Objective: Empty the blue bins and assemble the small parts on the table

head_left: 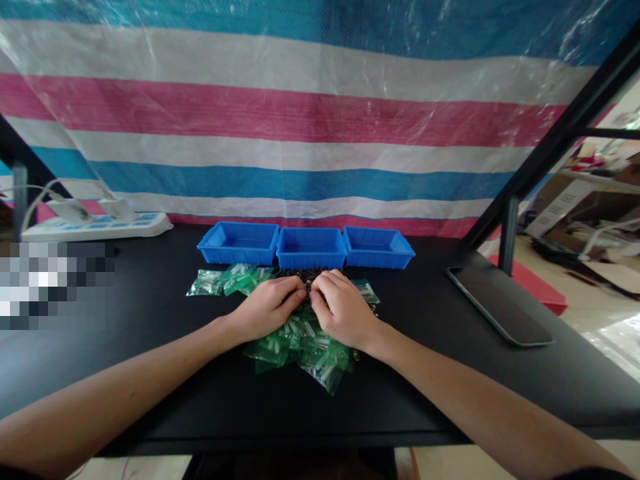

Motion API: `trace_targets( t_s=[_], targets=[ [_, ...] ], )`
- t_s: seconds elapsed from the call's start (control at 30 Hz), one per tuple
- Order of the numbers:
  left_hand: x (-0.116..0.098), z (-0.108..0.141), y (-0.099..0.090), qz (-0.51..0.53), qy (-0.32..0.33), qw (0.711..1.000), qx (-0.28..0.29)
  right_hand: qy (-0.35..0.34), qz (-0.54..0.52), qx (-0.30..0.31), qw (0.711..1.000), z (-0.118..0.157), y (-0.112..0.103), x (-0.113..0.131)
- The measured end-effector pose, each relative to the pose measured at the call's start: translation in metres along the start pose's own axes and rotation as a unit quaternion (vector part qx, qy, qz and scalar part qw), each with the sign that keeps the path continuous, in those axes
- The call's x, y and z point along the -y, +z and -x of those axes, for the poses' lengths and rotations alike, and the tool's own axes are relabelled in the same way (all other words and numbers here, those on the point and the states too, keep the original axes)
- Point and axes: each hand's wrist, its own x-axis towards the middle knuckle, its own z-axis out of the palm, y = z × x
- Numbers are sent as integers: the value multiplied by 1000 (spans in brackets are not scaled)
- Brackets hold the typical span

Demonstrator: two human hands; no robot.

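My left hand (270, 303) and my right hand (343, 308) meet almost fingertip to fingertip over the middle of the table. Both have curled, pinched fingers; whatever sits between them is too small or hidden to name. Beneath and in front of them lies a heap of small green clear plastic bags (300, 343) with pale and metallic pieces inside. Just beyond my fingers is a pile of small dark pieces (300, 273), partly covered by the hands. More green bags (245, 277) lie past my left hand, and another bag (367, 291) lies beyond my right.
Three blue trays stand in a row at the back: left (239, 257), middle (311, 260), right (380, 259). A phone (500, 307) lies on the black table (165, 407) at right. A white power strip (100, 230) is at back left, before a striped plastic sheet (300, 120).
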Motion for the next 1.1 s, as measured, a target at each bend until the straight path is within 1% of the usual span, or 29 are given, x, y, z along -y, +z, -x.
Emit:
trace_targets(
  t_s=[0.1,0.33,0.5,0.63,0.77,0.9,1.1],
  targets=[
    [1,1,0,20,-7,1000,3,-3,1,2,1000,0,1,-1],
    [1,1,-1,1,9,1000,8,-2,-9,1,1000,0,0,0],
    [4,1,1,-2,-11,1000,5,2,-39,-12,999,1,-2,1],
    [3,0,1,-12,-13,1000,6,1,-34,-16,999,1,-2,1],
    [1,1,0,6,-20,1000,-8,-5,-13,-12,1000,0,-1,1],
    [0,2,-1,31,-22,999,-19,3,-4,-17,1000,1,0,1],
    [3,2,2,27,-19,999,-35,4,-8,-17,1000,1,0,0]
  ],
)
